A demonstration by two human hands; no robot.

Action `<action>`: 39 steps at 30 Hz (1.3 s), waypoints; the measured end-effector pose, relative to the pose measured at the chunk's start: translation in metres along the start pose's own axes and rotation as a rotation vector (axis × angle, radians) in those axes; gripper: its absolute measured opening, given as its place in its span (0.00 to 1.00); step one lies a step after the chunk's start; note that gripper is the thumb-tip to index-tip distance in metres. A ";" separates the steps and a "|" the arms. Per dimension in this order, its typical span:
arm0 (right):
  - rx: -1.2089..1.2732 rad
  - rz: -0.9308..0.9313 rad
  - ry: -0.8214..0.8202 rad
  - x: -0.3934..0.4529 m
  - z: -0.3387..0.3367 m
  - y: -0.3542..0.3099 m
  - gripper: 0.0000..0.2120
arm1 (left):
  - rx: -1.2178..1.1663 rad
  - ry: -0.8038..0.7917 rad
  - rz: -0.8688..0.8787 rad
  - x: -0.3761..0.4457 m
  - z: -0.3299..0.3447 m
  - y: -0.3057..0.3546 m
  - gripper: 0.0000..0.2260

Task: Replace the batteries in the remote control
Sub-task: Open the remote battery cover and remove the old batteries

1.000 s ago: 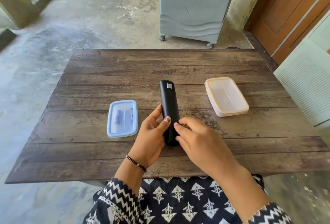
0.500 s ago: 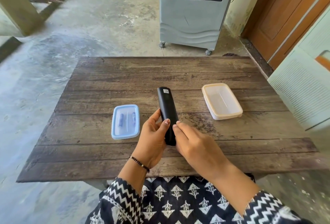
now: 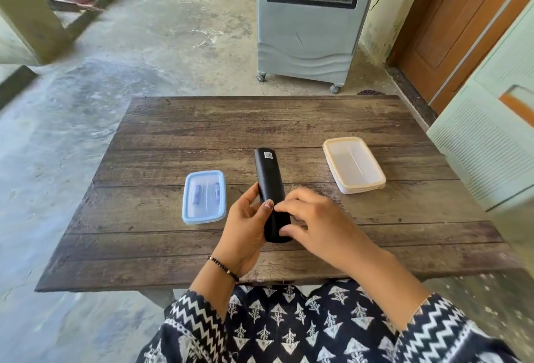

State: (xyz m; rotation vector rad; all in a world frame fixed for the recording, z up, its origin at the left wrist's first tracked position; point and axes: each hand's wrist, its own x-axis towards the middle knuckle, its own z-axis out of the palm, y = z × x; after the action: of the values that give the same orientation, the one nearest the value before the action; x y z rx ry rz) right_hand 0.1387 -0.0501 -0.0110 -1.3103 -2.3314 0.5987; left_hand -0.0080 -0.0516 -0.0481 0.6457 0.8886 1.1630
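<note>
A black remote control (image 3: 269, 180) lies face down along the middle of the wooden table (image 3: 202, 131), a small white sticker at its far end. My left hand (image 3: 245, 229) grips its near half from the left, thumb on the back. My right hand (image 3: 312, 224) holds the near end from the right, fingertips pressed on the back cover. To the left sits a blue lidded box (image 3: 204, 197) with two batteries visible through the lid. An empty white box with a cream rim (image 3: 354, 163) stands to the right.
A grey air cooler on wheels (image 3: 309, 21) stands on the concrete floor beyond the table's far edge. A wooden door (image 3: 450, 24) and a pale louvred panel (image 3: 485, 148) are at the right. My patterned clothing fills the near edge of view.
The view has tilted up and pulled back a little. My right hand's fingers have spread and shifted on the near end of the remote. The remote and both boxes stay in place.
</note>
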 end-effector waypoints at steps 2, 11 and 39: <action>-0.073 -0.058 0.025 -0.002 0.000 -0.001 0.16 | -0.027 0.019 -0.003 0.001 -0.001 0.000 0.17; -0.030 0.118 0.318 -0.001 -0.008 -0.001 0.08 | 0.126 0.016 -0.026 -0.003 0.010 -0.011 0.15; -0.384 0.263 0.218 -0.063 0.002 0.045 0.13 | -0.097 0.082 -0.121 -0.002 0.004 -0.005 0.20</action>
State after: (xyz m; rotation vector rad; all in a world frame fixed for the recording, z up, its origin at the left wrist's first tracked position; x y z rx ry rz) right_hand 0.1993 -0.0844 -0.0455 -1.7727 -2.1775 0.0690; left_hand -0.0024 -0.0548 -0.0502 0.4622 0.9223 1.1226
